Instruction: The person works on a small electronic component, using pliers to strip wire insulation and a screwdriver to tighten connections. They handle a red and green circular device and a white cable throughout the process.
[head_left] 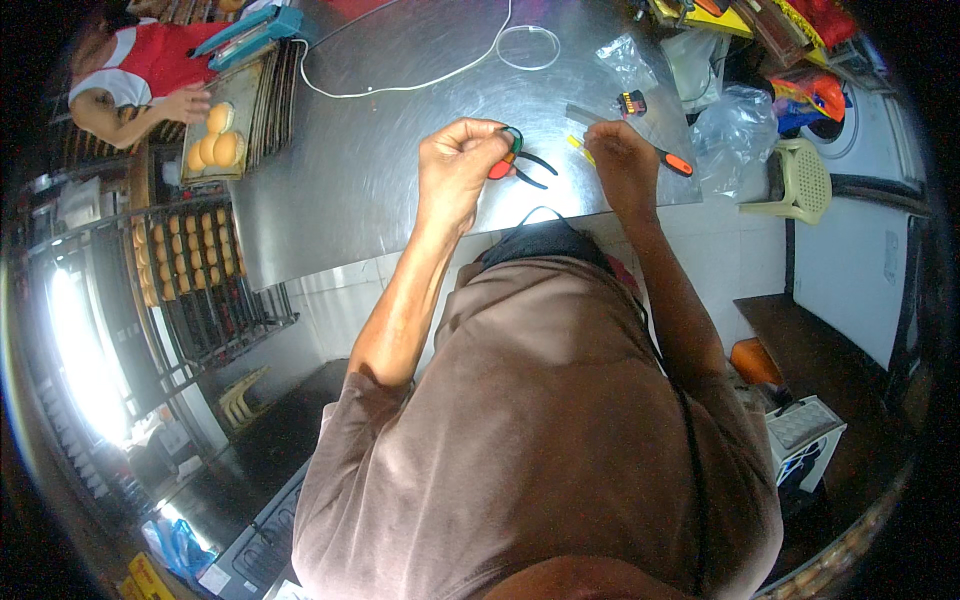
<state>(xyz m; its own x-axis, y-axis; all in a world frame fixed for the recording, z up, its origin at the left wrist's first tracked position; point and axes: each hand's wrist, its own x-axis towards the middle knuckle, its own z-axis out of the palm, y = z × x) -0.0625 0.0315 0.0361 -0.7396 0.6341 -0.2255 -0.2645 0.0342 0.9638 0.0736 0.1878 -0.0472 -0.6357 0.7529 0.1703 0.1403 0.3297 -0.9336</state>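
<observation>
My left hand (455, 165) is closed in a pinch over the steel table. Between its fingers is a small red and green tool (505, 158) with two curved black prongs pointing right; its exact kind is unclear. My right hand (625, 165) is curled closed, and its fingertips are beside a narrow yellow piece (580, 148). What those fingers hold is hidden. A flat metal blade (587, 115) shows left of this hand, and an orange and black handle (676, 163) sticks out on its right; the hand covers the part between. Farther back lies a small black holder (632, 103) with coloured marks.
A white cable (400, 92) winds across the steel table (340, 180). Clear plastic bags (735, 130) and a cream stool (805, 180) stand right. At the left, another person's hand (187, 104) is near buns (215, 150) on stacked trays, beside a rack (190, 250) of more buns.
</observation>
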